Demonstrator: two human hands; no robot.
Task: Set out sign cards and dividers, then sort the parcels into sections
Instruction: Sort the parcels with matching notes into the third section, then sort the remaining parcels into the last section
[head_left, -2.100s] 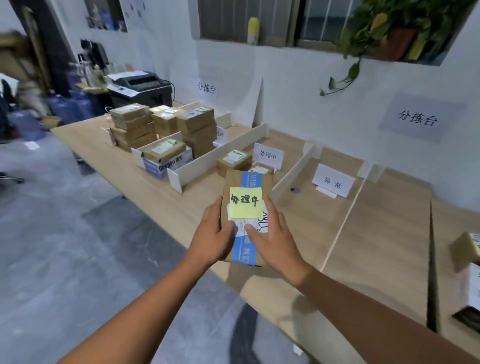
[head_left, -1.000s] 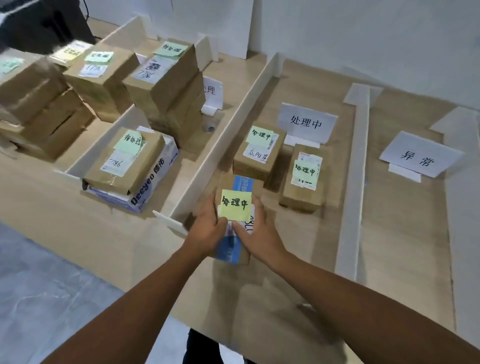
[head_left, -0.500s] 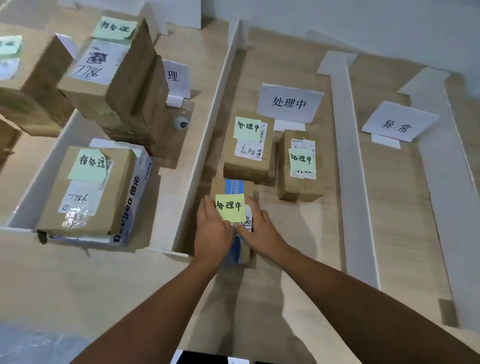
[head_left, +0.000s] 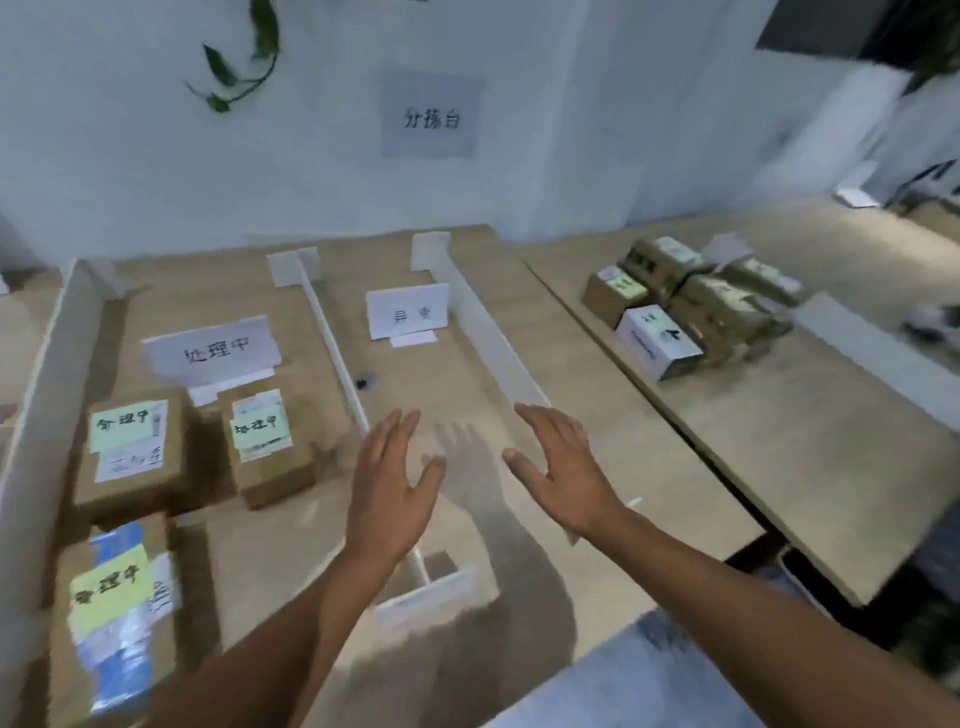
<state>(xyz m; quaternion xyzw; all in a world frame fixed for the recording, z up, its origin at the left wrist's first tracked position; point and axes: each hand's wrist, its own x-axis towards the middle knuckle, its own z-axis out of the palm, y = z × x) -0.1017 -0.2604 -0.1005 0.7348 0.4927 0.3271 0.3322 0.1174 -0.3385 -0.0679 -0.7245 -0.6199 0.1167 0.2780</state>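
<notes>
**A:** so what are the hands doing here?

**B:** nothing in them. The left hand (head_left: 389, 488) and right hand (head_left: 563, 467) both float palm-down with fingers spread, over the section with the sign card (head_left: 408, 312) whose writing is too blurry to read. That section has no parcels in it, just a small dark spot (head_left: 366, 383) on the wooden surface (head_left: 779, 467).

**A:** and the parcels?

**B:** three sit one section over to the left, behind the thin white divider (head_left: 332, 353). The blue-taped parcel (head_left: 114, 618) with a yellow-green sticky note lies nearest the front edge. Two brown parcels, one (head_left: 132, 457) and another (head_left: 270, 447), sit side by side behind it, in front of the 处理中 sign card (head_left: 213, 353).

**A:** anything else?

**B:** a blurry pile of unsorted parcels (head_left: 696, 312) sits well off to the right, past the tall divider (head_left: 488, 332).
</notes>
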